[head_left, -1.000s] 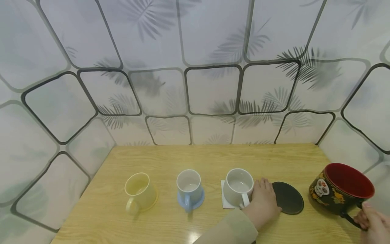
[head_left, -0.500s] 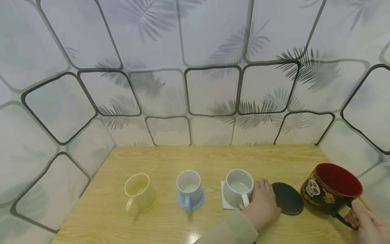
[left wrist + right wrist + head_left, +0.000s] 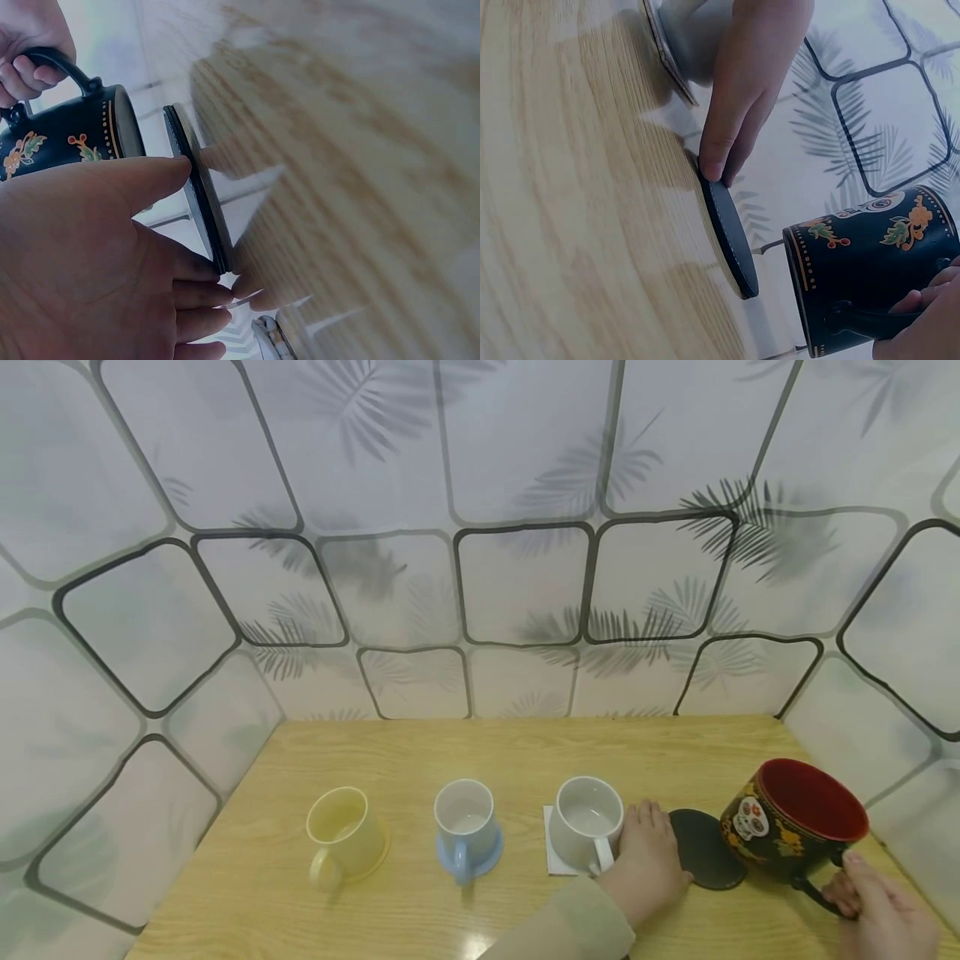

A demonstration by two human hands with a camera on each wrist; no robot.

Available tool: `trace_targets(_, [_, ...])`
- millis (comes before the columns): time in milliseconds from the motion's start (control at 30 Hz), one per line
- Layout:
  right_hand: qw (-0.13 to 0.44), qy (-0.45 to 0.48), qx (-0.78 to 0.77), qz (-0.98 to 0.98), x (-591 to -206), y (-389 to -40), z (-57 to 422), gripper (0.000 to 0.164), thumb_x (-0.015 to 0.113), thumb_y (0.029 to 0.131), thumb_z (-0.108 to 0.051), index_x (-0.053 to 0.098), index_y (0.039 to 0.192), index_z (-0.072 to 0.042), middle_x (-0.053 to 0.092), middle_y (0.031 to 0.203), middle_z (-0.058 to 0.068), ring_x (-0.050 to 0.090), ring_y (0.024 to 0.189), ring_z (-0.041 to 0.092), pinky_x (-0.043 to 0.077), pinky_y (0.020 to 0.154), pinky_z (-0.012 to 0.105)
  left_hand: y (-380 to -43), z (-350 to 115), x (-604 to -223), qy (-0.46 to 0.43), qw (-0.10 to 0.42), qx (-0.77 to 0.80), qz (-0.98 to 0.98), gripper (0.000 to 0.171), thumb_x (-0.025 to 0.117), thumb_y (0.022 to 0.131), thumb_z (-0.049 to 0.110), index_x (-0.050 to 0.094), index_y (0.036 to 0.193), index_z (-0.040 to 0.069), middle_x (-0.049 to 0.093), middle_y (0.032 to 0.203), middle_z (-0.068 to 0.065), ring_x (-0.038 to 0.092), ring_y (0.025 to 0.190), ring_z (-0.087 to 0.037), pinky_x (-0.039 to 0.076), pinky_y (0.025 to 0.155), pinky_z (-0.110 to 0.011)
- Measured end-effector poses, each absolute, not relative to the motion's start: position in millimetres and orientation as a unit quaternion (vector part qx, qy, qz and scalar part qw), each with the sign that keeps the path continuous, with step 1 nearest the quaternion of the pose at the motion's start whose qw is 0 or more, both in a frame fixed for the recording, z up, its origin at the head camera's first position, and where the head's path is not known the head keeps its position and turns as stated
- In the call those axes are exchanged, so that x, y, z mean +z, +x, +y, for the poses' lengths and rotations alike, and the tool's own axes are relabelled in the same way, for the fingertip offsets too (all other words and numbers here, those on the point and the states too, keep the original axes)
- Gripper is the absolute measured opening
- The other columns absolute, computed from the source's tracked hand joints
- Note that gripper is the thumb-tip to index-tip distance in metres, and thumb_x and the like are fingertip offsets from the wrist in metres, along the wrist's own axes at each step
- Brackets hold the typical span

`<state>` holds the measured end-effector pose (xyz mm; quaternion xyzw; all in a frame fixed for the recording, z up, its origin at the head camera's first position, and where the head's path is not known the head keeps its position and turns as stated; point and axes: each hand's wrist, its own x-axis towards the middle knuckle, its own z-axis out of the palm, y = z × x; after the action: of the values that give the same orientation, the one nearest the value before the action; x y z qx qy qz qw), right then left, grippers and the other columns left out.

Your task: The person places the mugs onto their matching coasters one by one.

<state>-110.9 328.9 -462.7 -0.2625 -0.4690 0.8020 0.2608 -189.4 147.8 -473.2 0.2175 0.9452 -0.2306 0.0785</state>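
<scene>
My right hand (image 3: pixel 885 906) grips the handle of a large black mug (image 3: pixel 780 835) with a red inside, a white skull and orange flowers. The mug is raised above the table, its base over the right edge of a round black coaster (image 3: pixel 701 852). My left hand (image 3: pixel 648 860) lies at the coaster's left side, fingers fairly straight. In the left wrist view its thumb (image 3: pixel 161 180) and index finger touch the coaster's edge. Just left of that hand a white mug (image 3: pixel 581 827) stands on a square white coaster (image 3: pixel 557 860).
A pale blue mug (image 3: pixel 459 827) stands on a blue round coaster (image 3: pixel 491 858) in the middle of the wooden table (image 3: pixel 405 910). Farther left, a yellow mug (image 3: pixel 352 839) sits on a yellow coaster (image 3: pixel 384 847). A patterned wall covering (image 3: pixel 521 585) closes off the back and sides.
My right hand has carried the black mug leftward from the right side, so it now overlaps the black coaster's right edge. My left hand and the other mugs have stayed put.
</scene>
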Motion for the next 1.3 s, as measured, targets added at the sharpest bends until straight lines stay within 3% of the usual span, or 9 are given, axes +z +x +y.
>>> trace_targets(233, [0.253,-0.266,0.813,-0.451,-462,-111,322,0.043,0.056,0.108,-0.005,0.064,0.067,0.002,0.039,0.057,0.003,0.020,0.061,0.022,0.018,0.057,0.034,-190,147,-474,0.222,0.081,-0.228,0.945,0.083,0.033,0.097,0.085,0.028,0.166,0.039,0.028,0.172,0.018,0.024,0.161,-0.001,0.025,0.132,-0.023])
trace_targets(567, [0.233,-0.187,0.849,-0.436,-468,-110,315,0.040,0.055,0.108,-0.002,0.068,0.071,0.004,0.042,0.059,0.003,0.019,0.065,0.023,0.018,0.060,0.035,-191,148,-476,0.224,0.087,-0.221,0.945,0.083,0.033,0.098,0.084,0.027,0.166,0.039,0.027,0.173,0.018,0.024,0.162,-0.001,0.025,0.132,-0.024])
trace_targets(800, [0.224,-0.184,0.857,-0.426,-467,-112,311,0.045,0.055,0.108,-0.003,0.064,0.065,0.006,0.041,0.057,0.003,0.018,0.067,0.023,0.017,0.061,0.035,-190,148,-475,0.223,0.088,-0.227,0.944,0.082,0.031,0.099,0.084,0.025,0.167,0.039,0.025,0.173,0.017,0.022,0.162,-0.002,0.023,0.133,-0.025])
trace_targets(967, [0.225,-0.172,0.858,-0.429,-470,-114,308,0.044,0.056,0.108,-0.002,0.065,0.066,0.006,0.043,0.057,0.003,0.020,0.067,0.023,0.023,0.059,0.034,-190,149,-476,0.221,0.087,-0.234,0.943,0.081,0.030,0.099,0.083,0.025,0.167,0.039,0.025,0.173,0.018,0.022,0.162,-0.001,0.023,0.133,-0.025])
trace_targets(1167, [0.219,-0.181,0.847,-0.449,-474,-115,306,0.038,0.060,0.106,-0.005,0.067,0.070,0.004,0.045,0.059,0.002,0.029,0.063,0.021,0.037,0.058,0.028,-190,148,-476,0.220,0.090,-0.233,0.943,0.082,0.030,0.099,0.084,0.024,0.167,0.039,0.024,0.174,0.018,0.021,0.162,-0.001,0.023,0.133,-0.025])
trace_targets(1300, [0.215,-0.186,0.844,-0.455,-475,-115,304,0.037,0.061,0.106,-0.006,0.067,0.071,0.003,0.046,0.060,0.002,0.034,0.062,0.019,0.039,0.059,0.027,-190,148,-476,0.218,0.091,-0.233,0.943,0.081,0.029,0.098,0.084,0.025,0.167,0.040,0.023,0.174,0.019,0.021,0.162,-0.001,0.023,0.133,-0.025])
